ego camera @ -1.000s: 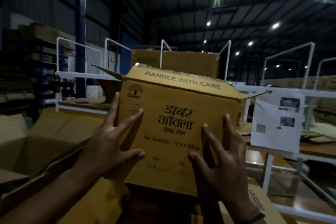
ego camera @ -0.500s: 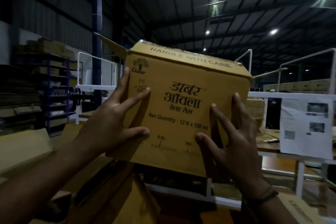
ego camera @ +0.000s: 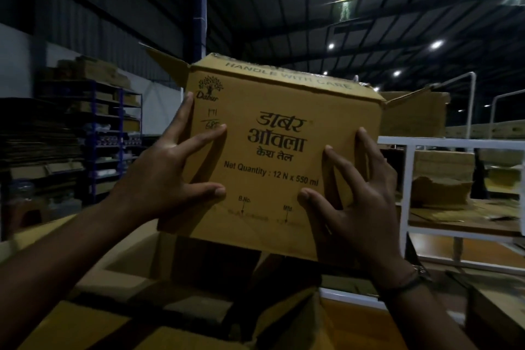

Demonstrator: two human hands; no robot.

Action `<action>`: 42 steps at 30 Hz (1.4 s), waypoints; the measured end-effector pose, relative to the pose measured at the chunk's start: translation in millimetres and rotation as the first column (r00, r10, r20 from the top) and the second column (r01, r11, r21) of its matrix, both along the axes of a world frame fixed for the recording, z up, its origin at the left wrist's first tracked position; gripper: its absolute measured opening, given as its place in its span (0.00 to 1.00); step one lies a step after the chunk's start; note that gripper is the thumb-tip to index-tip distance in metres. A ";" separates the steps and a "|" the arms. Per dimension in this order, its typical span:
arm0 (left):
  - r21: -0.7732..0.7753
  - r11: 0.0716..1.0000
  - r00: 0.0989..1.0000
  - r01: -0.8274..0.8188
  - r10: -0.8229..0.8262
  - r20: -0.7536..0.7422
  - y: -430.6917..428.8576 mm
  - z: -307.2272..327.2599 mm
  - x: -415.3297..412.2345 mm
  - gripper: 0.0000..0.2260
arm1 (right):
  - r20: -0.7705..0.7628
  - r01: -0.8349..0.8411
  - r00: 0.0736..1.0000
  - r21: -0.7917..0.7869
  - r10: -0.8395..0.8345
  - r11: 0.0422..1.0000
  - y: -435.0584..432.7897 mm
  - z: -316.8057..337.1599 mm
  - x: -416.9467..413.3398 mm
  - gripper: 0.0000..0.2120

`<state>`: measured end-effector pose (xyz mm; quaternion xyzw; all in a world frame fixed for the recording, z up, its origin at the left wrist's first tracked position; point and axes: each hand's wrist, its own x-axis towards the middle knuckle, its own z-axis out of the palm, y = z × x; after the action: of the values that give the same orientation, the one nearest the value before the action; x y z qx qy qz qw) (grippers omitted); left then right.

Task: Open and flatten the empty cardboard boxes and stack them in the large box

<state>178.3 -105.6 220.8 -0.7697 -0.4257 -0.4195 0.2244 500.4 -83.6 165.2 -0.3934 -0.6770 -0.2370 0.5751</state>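
Cardboard box (ego camera: 284,202) lifted higher, left hand (ego camera: 159,179) and right hand (ego camera: 358,207) splayed against its side edges.

Raised the cardboard box (ego camera: 281,150) higher toward the roof and swung it left, nearer the blue pillar (ego camera: 199,23); brought left hand (ego camera: 159,179) and right hand (ego camera: 358,207) up with it.

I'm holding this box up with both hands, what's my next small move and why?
Probably tilt the cardboard box to reach its underside, hidden here, and free those flaps. It sits fully square between the left hand and right hand, top side flaps already loose, so it can't fold flat yet.
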 end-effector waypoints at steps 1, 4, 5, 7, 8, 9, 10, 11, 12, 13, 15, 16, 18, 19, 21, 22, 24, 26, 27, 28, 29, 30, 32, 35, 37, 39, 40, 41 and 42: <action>-0.008 1.000 1.000 -0.012 0.012 0.000 1.7 -0.7 -13.4 0.45 | 0.006 0.000 1.000 -0.013 0.000 1.000 2.4 -0.2 -13.0 0.36; -0.041 0.999 0.999 -0.032 0.032 0.002 9.5 -7.1 -50.2 0.45 | 0.023 -0.003 1.000 -0.060 0.005 0.998 10.9 -1.7 -47.5 0.36; -0.059 0.998 0.999 -0.036 0.036 0.007 13.7 -10.0 -61.5 0.45 | 0.031 0.003 1.000 -0.076 -0.001 0.997 13.8 -2.1 -58.7 0.36; -0.107 0.993 0.999 -0.041 0.044 0.022 23.0 -15.2 -81.2 0.45 | 0.047 0.028 0.999 -0.114 -0.023 0.993 19.5 -2.9 -81.3 0.36; -0.137 0.990 0.998 -0.043 0.048 0.031 27.3 -17.9 -88.8 0.46 | 0.056 0.046 0.998 -0.135 -0.039 0.990 22.5 -3.6 -92.1 0.36; -0.166 0.985 0.998 -0.046 0.053 0.042 31.7 -21.2 -95.8 0.47 | 0.067 0.066 0.996 -0.153 -0.056 0.986 25.4 -4.8 -102.1 0.36; -0.191 0.980 0.997 -0.047 0.059 0.054 36.1 -25.2 -102.2 0.48 | 0.082 0.085 0.994 -0.171 -0.072 0.981 28.7 -6.5 -111.1 0.37; -0.213 0.976 0.996 -0.047 0.062 0.064 41.1 -29.6 -108.6 0.49 | 0.099 0.103 0.991 -0.190 -0.086 0.976 32.1 -8.3 -119.4 0.37; -0.231 0.972 0.995 -0.046 0.064 0.070 46.0 -34.3 -114.9 0.50 | 0.116 0.118 0.989 -0.210 -0.095 0.971 35.0 -9.9 -127.0 0.38; -0.247 0.968 0.995 -0.044 0.065 0.077 51.0 -39.2 -121.4 0.51 | 0.133 0.128 0.986 -0.230 -0.100 0.965 37.9 -11.0 -134.3 0.38; -0.264 0.964 0.994 -0.041 0.066 0.090 61.8 -48.8 -134.7 0.52 | 0.170 0.136 0.981 -0.283 -0.090 0.950 42.9 -11.9 -146.7 0.40; -0.264 0.964 0.993 -0.040 0.067 0.095 67.3 -53.2 -141.0 0.53 | 0.193 0.138 0.978 -0.314 -0.080 0.939 44.7 -11.9 -152.1 0.41; -0.259 0.965 0.993 -0.042 0.070 0.100 77.7 -61.2 -151.4 0.55 | 0.250 0.151 0.967 -0.363 -0.060 0.919 48.2 -12.7 -160.3 0.43; -0.257 0.965 0.993 -0.045 0.072 0.099 82.6 -65.0 -155.7 0.55 | 0.283 0.164 0.958 -0.377 -0.055 0.912 50.3 -14.4 -163.1 0.45; -0.240 0.969 0.994 -0.053 0.075 0.085 91.3 -73.2 -162.9 0.57 | 0.361 0.199 0.931 -0.387 -0.051 0.900 54.4 -19.2 -165.2 0.48; -0.226 0.972 0.994 -0.058 0.077 0.076 96.5 -79.0 -166.7 0.58 | 0.407 0.222 0.912 -0.394 -0.047 0.892 56.3 -22.7 -164.6 0.49; -0.214 0.975 0.993 -0.067 0.086 0.084 104.5 -95.5 -171.8 0.60 | 0.526 0.295 0.850 -0.420 -0.035 0.858 58.0 -31.3 -161.1 0.50; -0.202 0.977 0.990 -0.074 0.097 0.107 112.0 -118.8 -173.9 0.63 | 0.646 0.391 0.763 -0.450 -0.010 0.803 58.4 -43.1 -157.3 0.48; -0.188 0.980 0.989 -0.067 0.091 0.121 116.0 -132.1 -174.0 0.64 | 0.694 0.434 0.720 -0.466 0.014 0.771 58.6 -49.4 -155.9 0.47; -0.174 0.983 0.987 -0.052 0.077 0.141 120.4 -144.8 -173.7 0.64 | 0.732 0.469 0.680 -0.477 0.041 0.743 59.5 -55.7 -154.9 0.47; -0.173 0.984 0.985 -0.044 0.072 0.158 124.5 -155.6 -173.3 0.64 | 0.761 0.496 0.646 -0.483 0.065 0.722 59.5 -60.9 -154.5 0.46; -0.192 0.980 0.985 -0.059 0.088 0.148 127.1 -163.5 -172.0 0.64 | 0.779 0.513 0.621 -0.486 0.085 0.707 60.4 -64.9 -154.1 0.45; -0.251 0.961 0.990 -0.119 0.134 0.044 128.4 -174.5 -165.9 0.61 | 0.801 0.528 0.587 -0.487 0.116 0.695 60.8 -68.0 -156.0 0.43; -0.276 0.940 0.977 -0.202 0.177 -0.116 125.0 -179.6 -156.0 0.57 | 0.841 0.555 0.521 -0.464 0.146 0.690 57.3 -61.9 -164.0 0.36; -0.293 0.924 0.964 -0.245 0.200 -0.176 122.1 -176.5 -156.0 0.55 | 0.882 0.588 0.446 -0.416 0.151 0.693 56.0 -58.3 -171.0 0.32; -0.261 0.922 0.938 -0.285 0.211 -0.276 120.4 -172.8 -158.7 0.54 | 0.900 0.596 0.394 -0.403 0.185 0.695 54.9 -57.5 -178.3 0.28; -0.215 0.930 0.913 -0.297 0.211 -0.348 120.9 -172.4 -158.7 0.53 | 0.901 0.601 0.377 -0.413 0.213 0.684 55.6 -57.8 -181.9 0.27; -0.159 0.939 0.880 -0.306 0.214 -0.424 123.2 -173.9 -157.7 0.53 | 0.903 0.607 0.357 -0.418 0.238 0.676 55.5 -57.8 -185.3 0.25; -0.110 0.944 0.843 -0.311 0.221 -0.490 126.3 -175.2 -154.9 0.54 | 0.904 0.610 0.336 -0.424 0.266 0.670 57.8 -59.4 -188.5 0.24</action>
<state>23.4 20.7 45.6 -0.7990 -0.4985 -0.1430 0.3045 311.9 -25.8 105.7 -0.4536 -0.8560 -0.1981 -0.1492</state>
